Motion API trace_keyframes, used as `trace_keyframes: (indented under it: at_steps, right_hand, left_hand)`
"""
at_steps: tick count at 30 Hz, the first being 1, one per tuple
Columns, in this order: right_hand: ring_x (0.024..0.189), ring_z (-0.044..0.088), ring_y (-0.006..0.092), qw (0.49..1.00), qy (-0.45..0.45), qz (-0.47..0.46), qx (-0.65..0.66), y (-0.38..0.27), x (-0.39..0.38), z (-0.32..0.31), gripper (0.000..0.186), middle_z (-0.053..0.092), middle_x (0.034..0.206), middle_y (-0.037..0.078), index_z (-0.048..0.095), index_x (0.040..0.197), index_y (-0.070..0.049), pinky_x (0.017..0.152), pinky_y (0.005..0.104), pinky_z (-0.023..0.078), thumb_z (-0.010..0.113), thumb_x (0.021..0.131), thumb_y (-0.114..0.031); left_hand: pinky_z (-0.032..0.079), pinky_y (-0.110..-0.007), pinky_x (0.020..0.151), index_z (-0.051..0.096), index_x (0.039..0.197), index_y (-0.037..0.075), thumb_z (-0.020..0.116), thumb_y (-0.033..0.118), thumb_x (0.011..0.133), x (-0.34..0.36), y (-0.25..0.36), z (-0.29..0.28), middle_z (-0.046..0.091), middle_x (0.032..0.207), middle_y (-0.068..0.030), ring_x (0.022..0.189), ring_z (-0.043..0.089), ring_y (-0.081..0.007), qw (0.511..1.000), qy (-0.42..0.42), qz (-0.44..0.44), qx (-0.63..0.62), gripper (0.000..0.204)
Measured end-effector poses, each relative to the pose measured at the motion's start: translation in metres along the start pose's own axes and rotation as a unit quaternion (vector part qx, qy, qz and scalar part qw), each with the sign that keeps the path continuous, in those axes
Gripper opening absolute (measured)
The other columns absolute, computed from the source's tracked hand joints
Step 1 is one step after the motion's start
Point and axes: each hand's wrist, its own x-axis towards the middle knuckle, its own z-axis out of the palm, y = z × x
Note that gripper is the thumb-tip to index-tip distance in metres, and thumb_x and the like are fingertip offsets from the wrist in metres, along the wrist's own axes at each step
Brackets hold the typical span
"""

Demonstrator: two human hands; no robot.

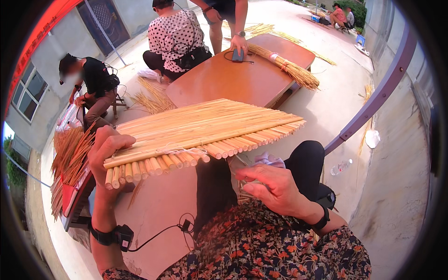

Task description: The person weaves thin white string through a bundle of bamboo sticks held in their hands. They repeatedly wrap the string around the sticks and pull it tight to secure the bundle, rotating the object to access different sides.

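My left hand (106,148) is closed on the left end of a panel of straw stalks (205,128), its thumb on top and its fingers at the edge. The stalks lie side by side, with their round cut ends facing me. A crosswise stalk runs along the near side, and a loose pale thread (179,150) is looped around it. My right hand (275,186) is just below the panel's near edge, thumb and fingers pinched together. Whatever they may hold is too small to make out. Behind that hand sits a crumpled pale cloth (269,160), partly hidden.
Beyond the panel stands a brown table (210,79) with a tied straw bundle (284,66). A person's hand there rests on a small dark device (238,55). Reddish stalks (70,156) are piled at left. A purple metal bar (373,100) slants on the right, near a plastic bottle (341,167).
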Motion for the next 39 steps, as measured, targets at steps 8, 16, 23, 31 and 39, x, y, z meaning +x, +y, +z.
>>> trace_keyframes:
  at_steps: [8,16,23,31,39]
  right_hand:
    - [0.102,0.064,0.0152,0.974,0.139,0.152,0.091,0.059,-0.008,0.008,0.029,0.067,0.114,0.010,0.062,0.121,0.003,0.090,0.0294,0.049,0.061,0.093,-0.004]
    - [0.105,0.061,0.0122,0.858,0.153,0.274,0.407,0.074,-0.042,0.033,0.028,0.066,0.115,0.005,0.062,0.120,0.001,0.091,0.0288,0.051,0.055,0.093,0.000]
    - [0.098,0.061,0.0131,0.919,0.062,0.306,0.239,0.076,-0.040,0.032,0.023,0.066,0.108,0.006,0.065,0.110,0.001,0.085,0.0296,0.051,0.068,0.090,-0.010]
    - [0.119,0.054,0.0222,0.930,0.022,0.251,0.266,0.076,-0.050,0.028,0.038,0.055,0.130,0.010,0.063,0.120,-0.001,0.100,0.0343,0.044,0.076,0.085,-0.010]
    - [0.113,0.058,0.0202,0.925,0.010,0.285,0.253,0.072,-0.048,0.034,0.032,0.063,0.122,0.008,0.064,0.119,-0.001,0.098,0.0347,0.047,0.071,0.089,-0.007]
  left_hand:
    - [0.058,-0.041,0.087,0.073,0.102,0.001,0.073,0.007,0.074,-0.072,0.086,0.086,0.066,0.105,-0.0157,0.096,0.067,-0.0302,0.991,0.064,-0.049,-0.105,0.028]
    - [0.060,-0.038,0.086,0.071,0.105,0.002,0.071,0.003,0.079,-0.079,0.102,0.144,0.066,0.110,-0.0142,0.099,0.069,-0.0304,0.986,-0.052,0.034,-0.156,0.026]
    - [0.060,-0.040,0.087,0.069,0.106,0.003,0.072,0.004,0.080,-0.087,0.096,0.160,0.066,0.111,-0.0130,0.099,0.069,-0.0316,0.980,-0.084,0.043,-0.175,0.026]
    - [0.059,-0.041,0.087,0.069,0.104,0.004,0.069,0.006,0.083,-0.082,0.097,0.156,0.068,0.108,-0.0127,0.100,0.069,-0.0305,0.973,-0.121,0.019,-0.194,0.020]
    - [0.058,-0.041,0.088,0.070,0.103,0.001,0.066,0.006,0.084,-0.088,0.109,0.156,0.067,0.108,-0.0125,0.102,0.068,-0.0310,0.973,-0.147,0.021,-0.178,0.021]
